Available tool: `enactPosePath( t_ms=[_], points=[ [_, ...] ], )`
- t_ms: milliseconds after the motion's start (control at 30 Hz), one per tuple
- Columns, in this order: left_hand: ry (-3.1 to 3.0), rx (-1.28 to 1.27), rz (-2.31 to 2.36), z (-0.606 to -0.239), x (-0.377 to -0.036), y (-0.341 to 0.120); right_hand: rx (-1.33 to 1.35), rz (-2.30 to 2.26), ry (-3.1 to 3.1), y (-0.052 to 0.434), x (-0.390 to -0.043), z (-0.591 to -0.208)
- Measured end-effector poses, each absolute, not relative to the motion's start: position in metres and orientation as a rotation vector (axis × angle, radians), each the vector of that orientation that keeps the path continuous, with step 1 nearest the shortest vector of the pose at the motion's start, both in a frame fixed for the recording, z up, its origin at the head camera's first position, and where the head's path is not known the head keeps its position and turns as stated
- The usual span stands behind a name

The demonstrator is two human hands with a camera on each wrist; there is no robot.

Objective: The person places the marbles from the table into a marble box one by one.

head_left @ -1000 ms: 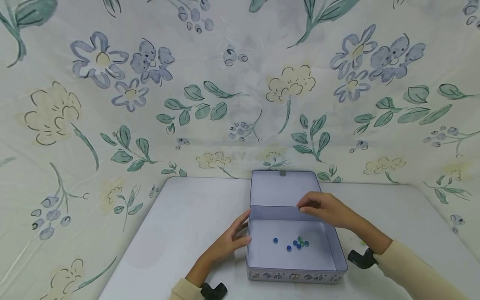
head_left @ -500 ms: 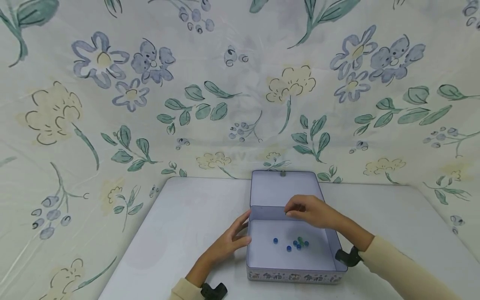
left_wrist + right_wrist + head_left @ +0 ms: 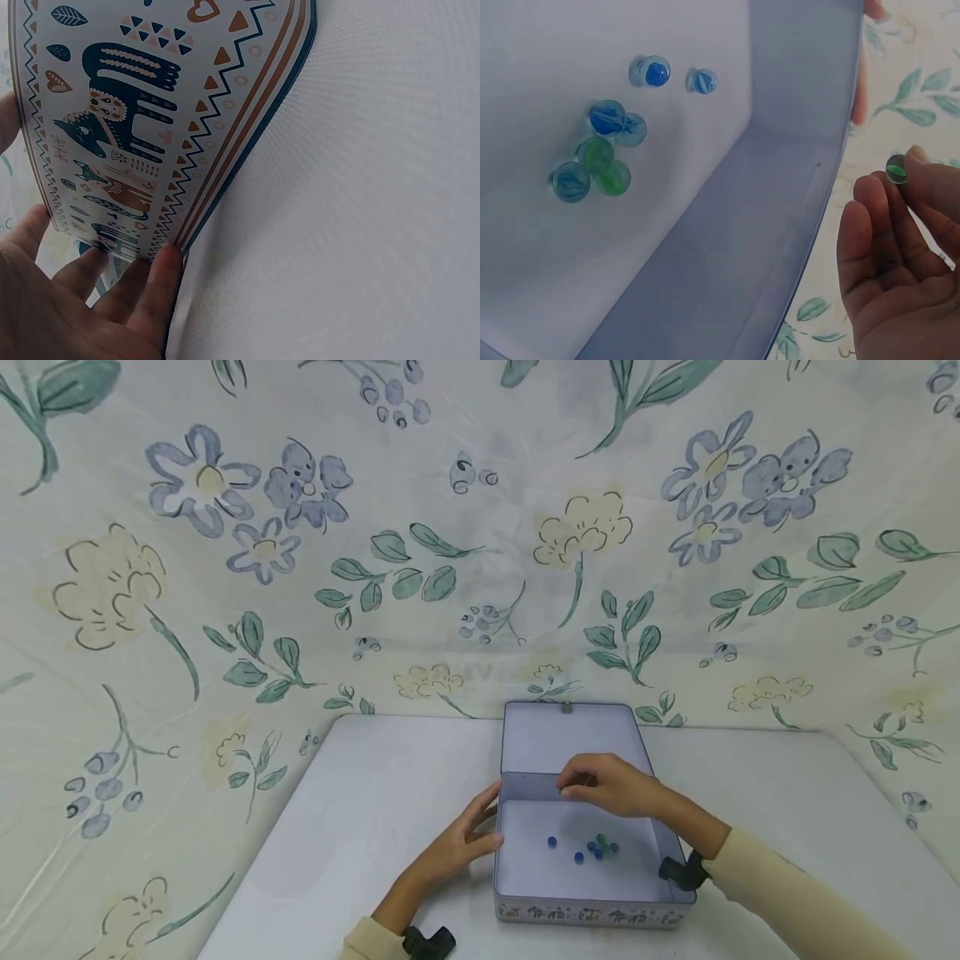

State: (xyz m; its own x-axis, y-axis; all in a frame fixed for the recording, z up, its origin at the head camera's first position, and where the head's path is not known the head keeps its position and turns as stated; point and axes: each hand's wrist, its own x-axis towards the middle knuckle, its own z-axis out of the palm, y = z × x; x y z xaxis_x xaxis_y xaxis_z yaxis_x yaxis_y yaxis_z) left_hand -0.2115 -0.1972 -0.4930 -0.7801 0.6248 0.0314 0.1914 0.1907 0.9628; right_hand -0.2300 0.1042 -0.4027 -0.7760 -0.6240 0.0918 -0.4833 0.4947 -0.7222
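Observation:
An open tin box point(image 3: 585, 912) with a printed animal pattern stands on the table, its lid point(image 3: 567, 739) folded back. Several blue and green glass marbles point(image 3: 607, 118) lie on its floor, most of them clustered. My right hand point(image 3: 611, 783) hovers over the box's back part, pinching a green marble point(image 3: 897, 169) between thumb and fingertip. The left hand point(image 3: 453, 847) rests against the box's left side; in the left wrist view its straight fingers point(image 3: 159, 289) touch the patterned wall.
The white table point(image 3: 360, 793) stretches to both sides of the box. Behind it hangs a flower-patterned cloth point(image 3: 465, 568). A black wrist camera point(image 3: 682, 871) on the right arm overlaps the box's right rim.
My right hand has moved left and slightly down over the box from near its back right corner. The left hand and the marbles in the box have stayed put.

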Motion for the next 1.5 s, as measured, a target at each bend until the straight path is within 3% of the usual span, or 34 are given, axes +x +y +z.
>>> enactPosePath(
  t_ms=[300, 1500],
  points=[
    [2.102, 0.762, 1.627, -0.492, -0.213, -0.198, -1.052, -1.109, 2.553, 0.097, -0.239, -0.409],
    [2.056, 0.772, 1.631, -0.494, -0.212, -0.199, -0.947, -0.960, 2.500, 0.070, -0.250, -0.439]
  ],
)
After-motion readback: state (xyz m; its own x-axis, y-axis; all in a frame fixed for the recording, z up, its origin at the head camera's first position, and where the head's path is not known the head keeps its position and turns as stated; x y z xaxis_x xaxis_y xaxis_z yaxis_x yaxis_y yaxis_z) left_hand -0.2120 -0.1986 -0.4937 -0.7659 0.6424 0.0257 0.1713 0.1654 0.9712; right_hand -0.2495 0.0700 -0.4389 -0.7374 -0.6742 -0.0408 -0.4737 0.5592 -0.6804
